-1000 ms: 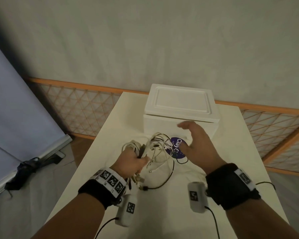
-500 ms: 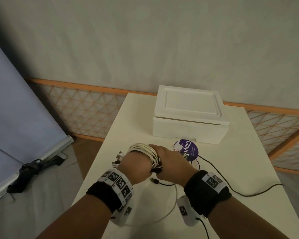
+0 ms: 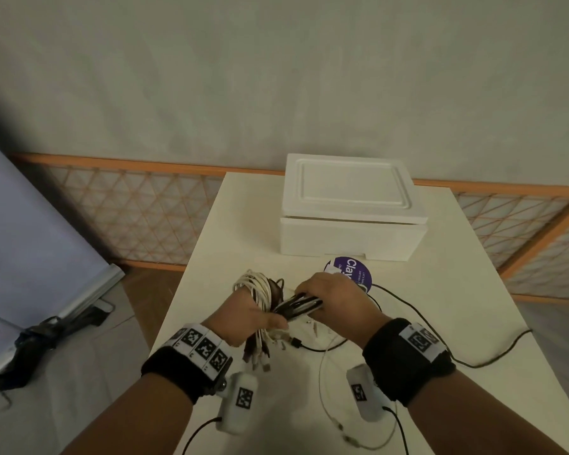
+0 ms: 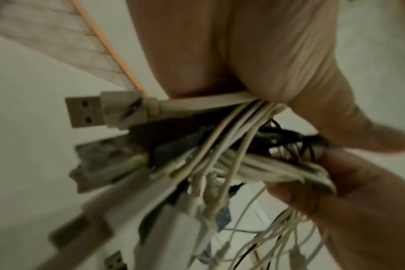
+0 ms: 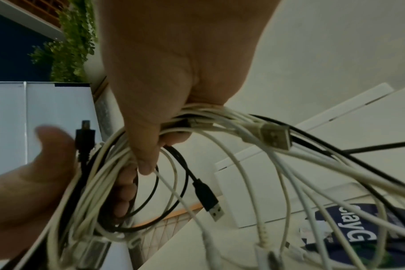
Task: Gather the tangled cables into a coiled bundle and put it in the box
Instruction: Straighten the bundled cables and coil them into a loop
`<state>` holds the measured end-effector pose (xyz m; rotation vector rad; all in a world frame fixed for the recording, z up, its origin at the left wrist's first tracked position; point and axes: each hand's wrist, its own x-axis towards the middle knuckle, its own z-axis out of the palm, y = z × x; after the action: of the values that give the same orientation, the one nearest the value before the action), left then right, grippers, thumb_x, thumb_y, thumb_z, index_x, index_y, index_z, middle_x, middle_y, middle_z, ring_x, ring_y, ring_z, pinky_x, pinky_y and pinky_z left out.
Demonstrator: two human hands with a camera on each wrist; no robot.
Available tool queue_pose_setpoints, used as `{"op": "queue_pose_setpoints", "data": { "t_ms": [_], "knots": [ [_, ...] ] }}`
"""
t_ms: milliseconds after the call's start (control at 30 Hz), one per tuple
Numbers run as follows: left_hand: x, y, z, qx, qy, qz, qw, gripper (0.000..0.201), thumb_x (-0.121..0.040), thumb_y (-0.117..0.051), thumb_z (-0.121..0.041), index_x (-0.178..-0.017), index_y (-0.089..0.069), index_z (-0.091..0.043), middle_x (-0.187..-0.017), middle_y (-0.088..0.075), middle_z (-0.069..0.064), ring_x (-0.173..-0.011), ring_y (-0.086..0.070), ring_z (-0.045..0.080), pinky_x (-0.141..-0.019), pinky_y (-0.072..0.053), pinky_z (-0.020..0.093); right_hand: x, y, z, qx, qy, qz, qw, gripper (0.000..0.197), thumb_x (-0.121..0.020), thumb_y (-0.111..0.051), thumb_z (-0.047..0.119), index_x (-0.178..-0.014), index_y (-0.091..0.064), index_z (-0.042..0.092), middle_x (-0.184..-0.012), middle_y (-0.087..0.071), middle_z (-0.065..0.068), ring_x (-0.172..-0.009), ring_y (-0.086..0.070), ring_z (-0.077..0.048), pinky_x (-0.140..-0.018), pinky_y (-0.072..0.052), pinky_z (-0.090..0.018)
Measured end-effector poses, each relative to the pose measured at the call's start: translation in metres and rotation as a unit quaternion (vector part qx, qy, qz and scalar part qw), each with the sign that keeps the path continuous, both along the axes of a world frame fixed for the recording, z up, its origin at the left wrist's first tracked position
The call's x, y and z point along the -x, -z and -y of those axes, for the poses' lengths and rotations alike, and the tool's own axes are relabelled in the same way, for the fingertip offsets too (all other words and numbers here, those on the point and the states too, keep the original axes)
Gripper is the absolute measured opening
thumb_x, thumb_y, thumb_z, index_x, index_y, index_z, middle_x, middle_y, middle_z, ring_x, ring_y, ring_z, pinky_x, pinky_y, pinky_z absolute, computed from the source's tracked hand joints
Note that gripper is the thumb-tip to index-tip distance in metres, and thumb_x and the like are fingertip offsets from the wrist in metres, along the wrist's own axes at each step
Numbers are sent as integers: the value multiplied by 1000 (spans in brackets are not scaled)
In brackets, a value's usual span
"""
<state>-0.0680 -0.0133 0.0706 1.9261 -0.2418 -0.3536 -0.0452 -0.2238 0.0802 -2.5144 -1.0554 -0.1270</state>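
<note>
Above the pale table (image 3: 230, 224), left hand (image 3: 243, 315) and right hand (image 3: 339, 298) clench smooth white-and-black cables (image 3: 260, 290); wrist views reveal flat metal USB plugs (image 4: 86, 113). Lidded foam box (image 3: 352, 208) sits beyond.

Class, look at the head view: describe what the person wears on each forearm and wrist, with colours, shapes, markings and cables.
Both forearms are bare, without sleeves. Each wrist carries a black band with a white strip of black square-patterned markers; the right band has a similar strip. Under each wrist hangs a small white rounded camera, each bearing one square marker, with a thin black cable trailing back.
</note>
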Motion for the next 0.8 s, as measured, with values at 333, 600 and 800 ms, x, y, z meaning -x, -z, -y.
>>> {"op": "queue_pose_setpoints", "data": {
  "t_ms": [333,600,800],
  "knots": [
    [0,-3,4,163,-106,-108,975,41,-84,-66,-39,-100,-72,-1,-106,-69,23,-106,-65,33,-93,-51,40,-1,3,15,-2,16,40,999,25,-67,-78,16,-88,-67,23,-80,-63,7,-73,-61,-15,-64,-51,-32],
    [-2,-14,7,435,-186,-188,861,36,-81,-54,-20,-101,-67,8,-108,-69,23,-95,-69,28,-81,-58,35,-18,9,42,4,38,25,999,19,-72,-74,15,-87,-67,25,-80,-63,11,-75,-59,-10,-68,-47,-24],
    [-2,-11,13,369,-162,-97,910,29,-72,-75,-27,-83,-74,0,-85,-71,18,-75,-68,22,-72,-56,32,-19,5,37,-10,43,26,999,18,-69,-73,16,-84,-68,25,-78,-63,10,-73,-60,-12,-65,-46,-23]
  ]
}}
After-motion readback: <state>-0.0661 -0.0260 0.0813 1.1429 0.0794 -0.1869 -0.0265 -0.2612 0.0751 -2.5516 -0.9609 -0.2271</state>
